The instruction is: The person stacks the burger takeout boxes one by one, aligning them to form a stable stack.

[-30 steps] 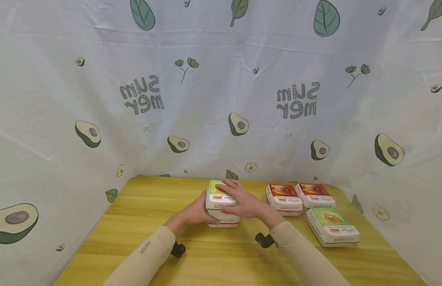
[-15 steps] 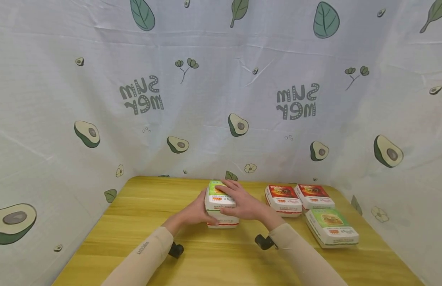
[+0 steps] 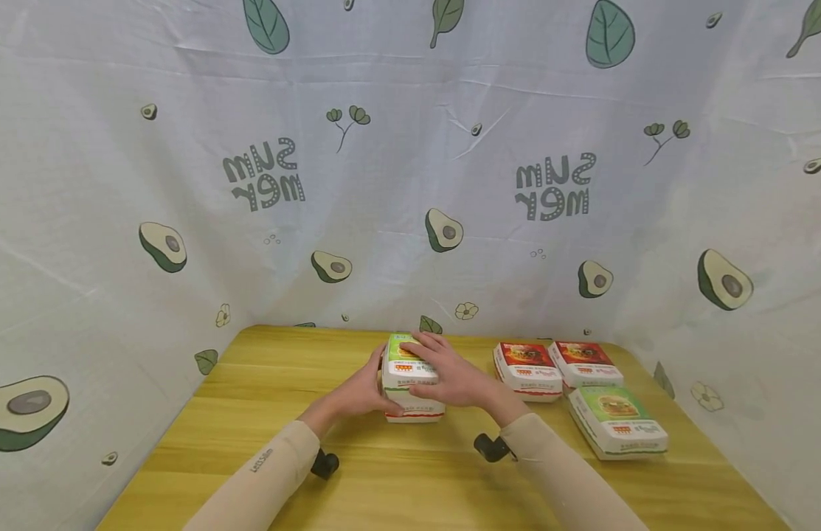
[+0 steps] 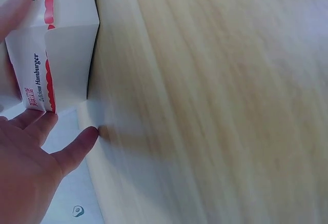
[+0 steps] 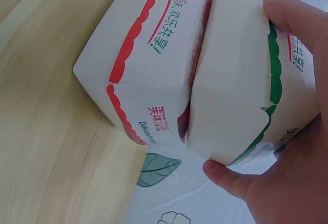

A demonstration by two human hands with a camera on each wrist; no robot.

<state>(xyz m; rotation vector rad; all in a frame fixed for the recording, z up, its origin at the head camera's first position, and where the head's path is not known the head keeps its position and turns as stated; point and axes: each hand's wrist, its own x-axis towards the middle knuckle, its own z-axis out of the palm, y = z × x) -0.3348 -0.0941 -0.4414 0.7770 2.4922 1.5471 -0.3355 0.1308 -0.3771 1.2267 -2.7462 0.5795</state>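
In the head view, two hamburger boxes stand stacked on the wooden table (image 3: 330, 501). The upper one is a green-topped hamburger box (image 3: 400, 375); beneath it is a red-trimmed hamburger box (image 3: 423, 416). My left hand (image 3: 357, 391) holds the lower box from the left, thumb on its front and fingers reaching to its far side. In the left wrist view, those fingertips meet the end of the red-trimmed box (image 4: 72, 60) marked "Delicious Hamburger". My right hand (image 3: 456, 375) grips the upper box from the right. The right wrist view shows its thumb on the green-trimmed face (image 5: 236, 39).
To the right sit two red-topped hamburger boxes (image 3: 528, 369) side by side, with another green-topped box (image 3: 619, 420) nearer me. A white curtain (image 3: 383, 184) printed with avocados and leaves hangs behind and around the table.
My left thumb has slid slightly left along the lower box's front. The right hand and the stacked boxes stay in place.
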